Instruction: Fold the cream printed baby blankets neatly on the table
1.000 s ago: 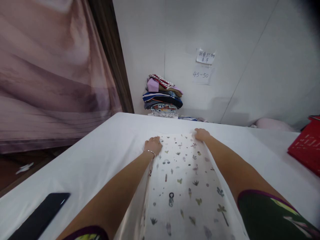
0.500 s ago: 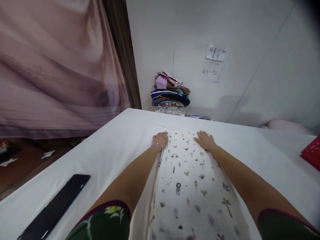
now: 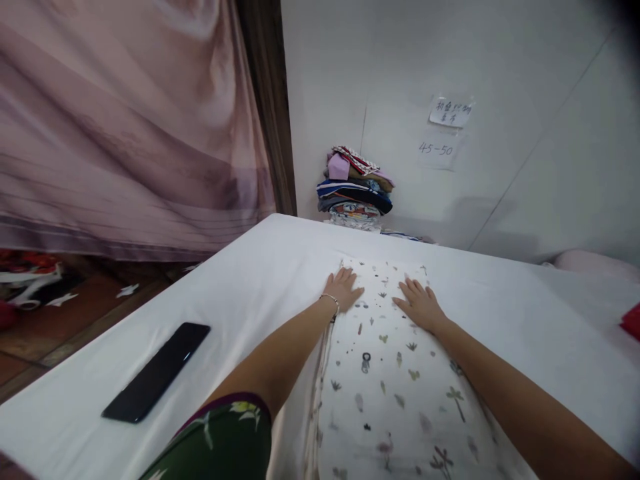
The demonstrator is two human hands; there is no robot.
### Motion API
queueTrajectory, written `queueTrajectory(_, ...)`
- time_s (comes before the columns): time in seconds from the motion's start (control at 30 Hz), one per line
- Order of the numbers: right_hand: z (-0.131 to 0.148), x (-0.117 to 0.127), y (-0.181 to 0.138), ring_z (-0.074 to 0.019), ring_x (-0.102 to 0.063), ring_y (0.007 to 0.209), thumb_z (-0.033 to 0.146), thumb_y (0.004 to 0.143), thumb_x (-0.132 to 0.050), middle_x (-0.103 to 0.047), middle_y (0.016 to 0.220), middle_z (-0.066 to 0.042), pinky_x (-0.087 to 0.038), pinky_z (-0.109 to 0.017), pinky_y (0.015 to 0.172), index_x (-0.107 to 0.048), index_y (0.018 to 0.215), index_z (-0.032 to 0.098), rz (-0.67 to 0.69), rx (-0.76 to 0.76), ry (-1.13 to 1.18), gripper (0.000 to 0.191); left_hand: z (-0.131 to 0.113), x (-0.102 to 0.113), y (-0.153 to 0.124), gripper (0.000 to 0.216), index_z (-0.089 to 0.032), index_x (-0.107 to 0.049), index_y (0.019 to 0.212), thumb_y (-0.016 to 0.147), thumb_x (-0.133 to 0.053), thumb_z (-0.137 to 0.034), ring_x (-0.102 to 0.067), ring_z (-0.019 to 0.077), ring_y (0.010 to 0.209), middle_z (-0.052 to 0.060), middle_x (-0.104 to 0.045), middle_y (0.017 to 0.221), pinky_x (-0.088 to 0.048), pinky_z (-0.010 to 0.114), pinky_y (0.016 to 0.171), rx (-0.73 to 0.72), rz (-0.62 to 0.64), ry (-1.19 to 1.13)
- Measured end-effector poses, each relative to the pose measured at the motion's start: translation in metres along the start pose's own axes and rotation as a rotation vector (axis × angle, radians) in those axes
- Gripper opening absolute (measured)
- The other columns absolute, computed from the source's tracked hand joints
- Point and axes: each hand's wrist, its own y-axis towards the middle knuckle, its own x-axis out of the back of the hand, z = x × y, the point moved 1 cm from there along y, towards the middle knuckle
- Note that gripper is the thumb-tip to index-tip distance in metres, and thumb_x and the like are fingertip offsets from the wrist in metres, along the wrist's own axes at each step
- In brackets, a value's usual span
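A white cloth printed with small plants, cacti, flamingos and palm trees lies folded in a long strip, running away from me across the white-covered table. Layered folds show along its left edge. My left hand, with a bracelet at the wrist, rests flat on the far left part of the strip, fingers spread. On the far right part lies my right hand, palm down, its fingers also apart. Neither hand grips the fabric. The strip's near end runs out of view at the bottom.
A black phone lies on the table to the left. Folded fabrics are stacked beyond the far edge, against the wall. A pink curtain hangs at left. Something red sits at the right edge. Paper notes are on the wall.
Both hands have slid back slightly from the cloth's far end, the left one moving onto its top, and the fingers have spread. The view has shifted a little left.
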Motion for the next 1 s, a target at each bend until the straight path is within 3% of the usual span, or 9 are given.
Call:
queueTrajectory(0.13, 0.006, 0.017, -0.007, -0.0253, -0.011, 0.136, 0.058, 0.087, -0.021, -0.017, 0.148, -0.007, -0.014, -0.05, 0.107, -0.029, 0.139, 0.02, 0.059, -0.018, 0.014, 0.065, 0.004, 0.01, -0.001, 0.058, -0.025, -0.033, 0.134, 0.085, -0.03, -0.054, -0.006, 0.0217, 0.137, 0.001, -0.015, 0.149, -0.011, 0.049, 0.108, 0.027, 0.025, -0.086)
queueTrajectory(0.2, 0.013, 0.025, -0.023, -0.0259, -0.01, 0.136, 0.059, 0.087, -0.019, -0.016, 0.148, -0.008, -0.013, -0.051, 0.106, -0.028, 0.14, 0.02, 0.074, -0.025, 0.037, 0.067, 0.01, 0.019, -0.009, 0.054, -0.024, -0.038, 0.131, 0.085, -0.034, -0.051, -0.013, 0.0205, 0.136, 0.002, -0.022, 0.148, -0.015, 0.043, 0.109, 0.061, -0.026, -0.15)
queueTrajectory(0.3, 0.031, 0.031, -0.063, -0.0252, -0.005, 0.137, 0.061, 0.086, -0.017, -0.012, 0.149, -0.006, -0.008, -0.049, 0.108, -0.025, 0.142, 0.021, 0.056, 0.061, 0.06, 0.069, 0.02, 0.028, -0.038, 0.044, -0.02, -0.047, 0.124, 0.086, -0.038, -0.04, -0.033, 0.0176, 0.127, 0.004, -0.041, 0.138, -0.025, 0.03, 0.105, 0.153, -0.174, -0.214)
queueTrajectory(0.43, 0.065, 0.029, -0.123, -0.0243, -0.007, 0.136, 0.064, 0.085, -0.019, -0.014, 0.148, -0.004, -0.008, -0.046, 0.11, -0.023, 0.142, 0.026, 0.121, 0.209, 0.124, 0.069, 0.021, 0.023, -0.091, 0.028, -0.019, -0.062, 0.095, 0.085, -0.04, -0.032, -0.057, 0.0174, 0.093, 0.005, -0.065, 0.1, -0.042, 0.027, 0.083, 0.257, -0.235, -0.244)
queueTrajectory(0.53, 0.09, 0.031, -0.157, -0.0234, -0.007, 0.136, 0.062, 0.086, -0.021, -0.012, 0.148, -0.002, -0.008, -0.046, 0.111, -0.019, 0.143, 0.027, 0.138, 0.29, 0.182, 0.067, 0.008, 0.013, -0.116, 0.023, -0.021, -0.063, 0.078, 0.081, -0.047, -0.037, -0.059, 0.015, 0.081, 0.001, -0.066, 0.086, -0.043, 0.025, 0.072, 0.264, -0.234, -0.263)
queueTrajectory(0.7, 0.119, 0.04, -0.194, -0.0236, -0.008, 0.136, 0.058, 0.088, -0.024, -0.01, 0.149, -0.004, -0.009, -0.047, 0.11, -0.015, 0.144, 0.023, 0.179, 0.452, 0.246, 0.066, -0.009, 0.007, -0.116, 0.022, -0.022, -0.062, 0.073, 0.074, -0.056, -0.043, -0.058, 0.0165, 0.086, 0.002, -0.065, 0.094, -0.042, 0.025, 0.071, 0.374, -0.229, -0.324)
queueTrajectory(0.83, 0.119, 0.039, -0.208, -0.0241, -0.012, 0.136, 0.054, 0.09, -0.029, -0.014, 0.148, -0.004, -0.012, -0.048, 0.109, -0.02, 0.143, 0.026, 0.054, 0.478, 0.228, 0.061, -0.012, 0.008, -0.109, 0.017, -0.021, -0.061, 0.072, 0.072, -0.058, -0.038, -0.06, 0.018, 0.081, 0.003, -0.066, 0.089, -0.042, 0.026, 0.066, 0.473, -0.218, -0.327)
queueTrajectory(1.0, 0.09, 0.03, -0.204, -0.0239, -0.021, 0.134, 0.048, 0.091, -0.03, -0.027, 0.145, -0.005, -0.017, -0.047, 0.108, -0.032, 0.138, 0.024, -0.22, 0.374, 0.149, 0.053, -0.009, 0.007, -0.112, 0.017, -0.021, -0.059, 0.075, 0.079, -0.05, -0.034, -0.06, 0.0161, 0.076, 0.002, -0.067, 0.082, -0.042, 0.025, 0.063, 0.541, -0.23, -0.316)
